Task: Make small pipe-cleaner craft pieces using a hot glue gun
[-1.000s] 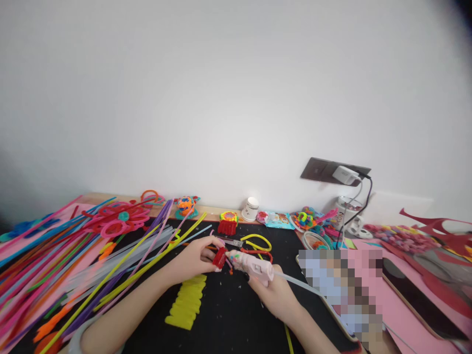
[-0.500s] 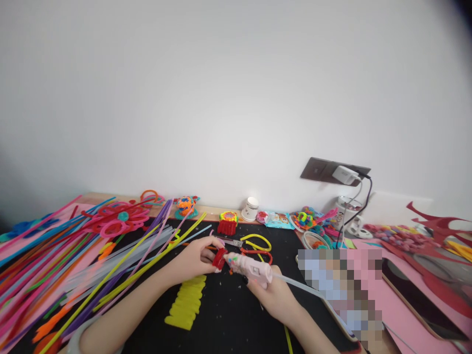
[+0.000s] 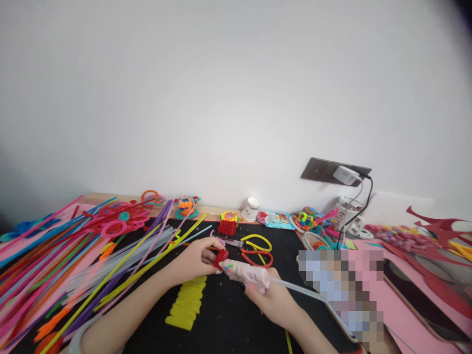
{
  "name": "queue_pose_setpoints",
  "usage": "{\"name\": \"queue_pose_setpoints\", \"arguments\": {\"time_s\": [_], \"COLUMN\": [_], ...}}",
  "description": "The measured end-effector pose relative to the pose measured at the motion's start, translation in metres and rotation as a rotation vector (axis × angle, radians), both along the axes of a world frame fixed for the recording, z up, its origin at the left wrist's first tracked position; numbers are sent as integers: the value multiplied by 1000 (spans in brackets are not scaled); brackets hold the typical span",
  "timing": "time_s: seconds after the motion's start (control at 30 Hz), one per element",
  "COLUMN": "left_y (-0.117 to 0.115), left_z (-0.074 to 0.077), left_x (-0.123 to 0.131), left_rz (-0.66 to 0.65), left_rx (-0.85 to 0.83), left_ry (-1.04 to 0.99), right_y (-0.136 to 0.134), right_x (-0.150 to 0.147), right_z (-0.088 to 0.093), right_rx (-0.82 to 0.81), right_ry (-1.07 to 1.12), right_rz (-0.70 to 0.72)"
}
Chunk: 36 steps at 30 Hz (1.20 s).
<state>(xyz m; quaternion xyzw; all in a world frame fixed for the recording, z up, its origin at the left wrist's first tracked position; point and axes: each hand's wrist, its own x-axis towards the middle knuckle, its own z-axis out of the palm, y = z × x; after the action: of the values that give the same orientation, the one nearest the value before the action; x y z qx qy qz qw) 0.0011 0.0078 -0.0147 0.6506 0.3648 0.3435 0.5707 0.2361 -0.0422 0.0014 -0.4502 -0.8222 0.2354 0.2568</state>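
Between the fingertips of my left hand (image 3: 193, 258) is a small red pipe-cleaner piece (image 3: 221, 257). My right hand (image 3: 275, 297) is closed around a pale pink glue gun (image 3: 250, 275), with a long clear glue stick (image 3: 298, 289) coming out of its back end. The gun's tip meets the lower part of the red piece; whether glue is coming out I cannot tell. A zigzag-folded yellow pipe-cleaner panel (image 3: 186, 305) lies on the black mat just below my left hand. Scissors (image 3: 254, 245) with yellow and red handles rest beyond the glue gun.
Many coloured pipe cleaners (image 3: 88, 265) spread over the left side. Along the wall stand an orange pipe-cleaner figure (image 3: 186, 206), a red and yellow piece (image 3: 227, 223) and a paper cup (image 3: 250, 209). On the right lie a lit phone (image 3: 332, 295) and a dark phone (image 3: 420, 300).
The glue gun's tip has shifted slightly left and down along the red piece, and my right hand has followed. My left hand keeps its hold, with the piece turned a little.
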Motion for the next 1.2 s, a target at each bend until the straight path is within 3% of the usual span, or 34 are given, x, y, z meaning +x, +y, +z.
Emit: {"name": "queue_pose_setpoints", "arguments": {"time_s": [0.17, 0.43, 0.63, 0.87, 1.0, 1.2], "left_y": [0, 0, 0, 1, 0, -1], "left_z": [0, 3, 2, 1, 1, 4], "left_x": [-1, 1, 0, 0, 0, 0], "left_rz": [1, 6, 15, 8, 4, 29], "left_rx": [-19, -2, 0, 13, 19, 8], "left_ry": [2, 16, 24, 25, 25, 56], "right_y": [2, 0, 1, -3, -3, 0], "right_x": [5, 1, 4, -2, -3, 3], "right_z": [-8, 1, -5, 11, 14, 0], "right_rx": [33, -18, 18, -18, -29, -18], "right_ry": [39, 56, 14, 5, -2, 20], "right_rz": [-151, 33, -155, 6, -11, -143]}}
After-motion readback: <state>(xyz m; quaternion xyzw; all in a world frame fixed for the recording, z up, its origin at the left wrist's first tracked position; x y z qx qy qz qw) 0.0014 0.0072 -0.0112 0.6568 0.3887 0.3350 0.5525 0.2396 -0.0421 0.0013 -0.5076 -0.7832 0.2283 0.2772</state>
